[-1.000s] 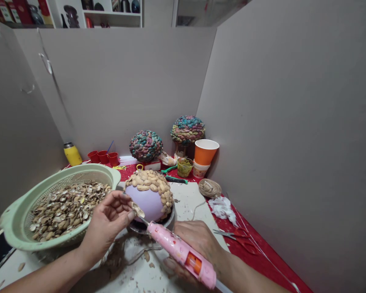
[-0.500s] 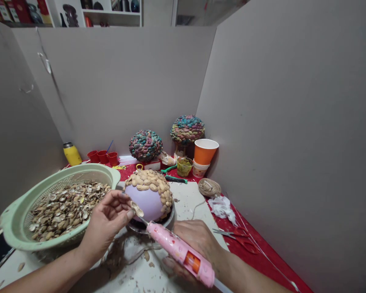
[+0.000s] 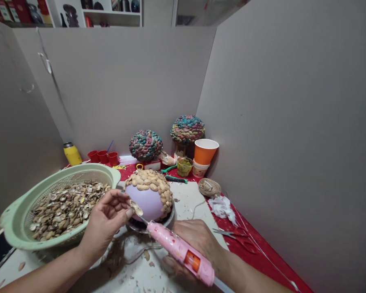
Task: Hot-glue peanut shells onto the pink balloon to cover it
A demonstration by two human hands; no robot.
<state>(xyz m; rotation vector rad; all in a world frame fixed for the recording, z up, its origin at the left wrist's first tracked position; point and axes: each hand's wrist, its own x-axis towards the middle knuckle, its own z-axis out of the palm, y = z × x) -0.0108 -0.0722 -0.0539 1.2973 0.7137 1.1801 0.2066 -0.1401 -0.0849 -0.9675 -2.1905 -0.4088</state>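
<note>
Between the thumb and fingers of my left hand (image 3: 111, 215) is half a peanut shell (image 3: 136, 207), its hollow side facing me. My right hand (image 3: 198, 240) is wrapped round a pink hot glue gun (image 3: 179, 250), whose metal nozzle points at the shell's lower end. A clear glue stick (image 3: 222, 285) sticks out of the gun's back. Just behind the shell, a lilac balloon (image 3: 143, 201) rests in a round bowl (image 3: 170, 219). Peanut shells (image 3: 149, 177) cover the balloon's top and right side; its front left shows bare lilac.
A green colander (image 3: 14, 217) full of peanut shells stands at left. Scissors (image 3: 236, 235), a twine ball (image 3: 209, 187) and white plastic (image 3: 222, 208) lie at right. Behind are paper cups (image 3: 205, 152), two colourful shell-covered domes (image 3: 145, 145), red cups (image 3: 103, 156) and a yellow bottle (image 3: 72, 154). Grey panels enclose the table.
Almost nothing differs. The peanut shell in my left hand has shifted very slightly at the nozzle; the glue gun and balloon stay in place.
</note>
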